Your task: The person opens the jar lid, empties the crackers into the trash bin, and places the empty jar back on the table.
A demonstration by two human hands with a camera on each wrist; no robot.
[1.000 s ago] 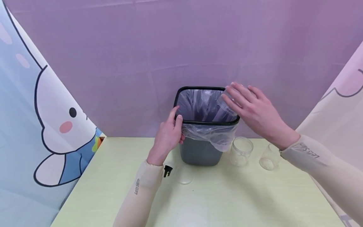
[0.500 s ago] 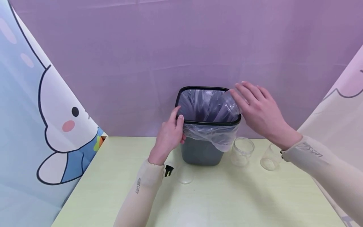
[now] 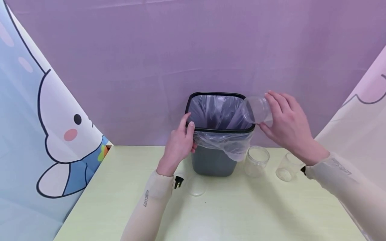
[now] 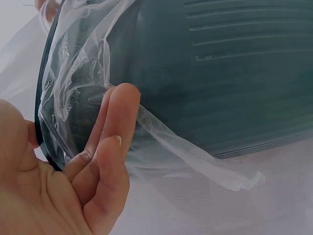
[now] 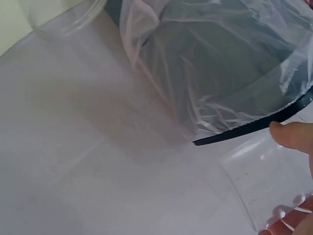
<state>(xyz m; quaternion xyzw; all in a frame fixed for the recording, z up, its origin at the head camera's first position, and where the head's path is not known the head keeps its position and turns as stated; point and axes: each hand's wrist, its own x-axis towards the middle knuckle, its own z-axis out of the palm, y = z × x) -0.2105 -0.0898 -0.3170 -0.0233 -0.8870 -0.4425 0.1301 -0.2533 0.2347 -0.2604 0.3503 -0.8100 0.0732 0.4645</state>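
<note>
A grey trash bin (image 3: 214,164) with a black rim and a clear liner bag (image 3: 223,142) folded over it stands upright on the table. My left hand (image 3: 179,142) grips the rim at its left side; in the left wrist view several fingers (image 4: 124,112) lie along the outside of the bin. My right hand (image 3: 289,124) holds a clear plastic jar (image 3: 256,108) tipped on its side, its mouth towards the bin, at the right rim. The right wrist view shows the jar's wall (image 5: 264,181) between thumb and fingers. I cannot tell whether anything is inside this jar.
Two more clear jars, one upright (image 3: 257,162) and one partly behind the right arm (image 3: 286,169), stand right of the bin. A clear round lid (image 3: 196,187) lies in front of it. A purple cloth backdrop (image 3: 144,77) hangs behind the pale green table (image 3: 226,214).
The right hand has drawn back to the right and turned, bringing the jar out from over the bin's opening to its right edge. My left hand keeps its grip on the rim.
</note>
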